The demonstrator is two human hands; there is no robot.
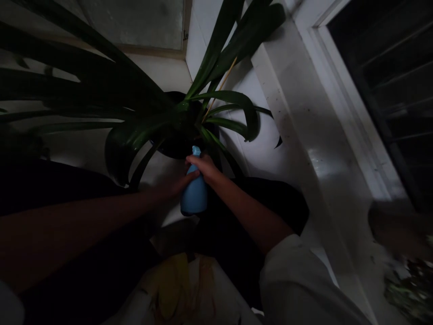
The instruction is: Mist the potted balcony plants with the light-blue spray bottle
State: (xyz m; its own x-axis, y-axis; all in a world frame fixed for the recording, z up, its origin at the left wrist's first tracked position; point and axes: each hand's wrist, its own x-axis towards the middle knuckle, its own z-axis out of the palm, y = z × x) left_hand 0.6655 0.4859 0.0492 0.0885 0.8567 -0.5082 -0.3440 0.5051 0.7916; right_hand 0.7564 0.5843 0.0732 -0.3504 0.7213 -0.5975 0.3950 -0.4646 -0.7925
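A blue spray bottle [194, 195] is held upright in front of a potted plant. My right hand [204, 166] is wrapped round the bottle's neck and trigger. My left hand [176, 184] reaches in from the left and presses against the bottle's side, its fingers closed on it. The bottle's nozzle [196, 150] points at the base of the plant [189, 115], whose long dark green leaves spread out from a dark pot [169, 146]. The scene is dim.
A white wall and a white window frame [304, 113] run along the right, with a dark window [395, 76] beyond. Another plant [406, 275] shows blurred at the lower right. My light garment with a yellow print [179, 289] fills the bottom.
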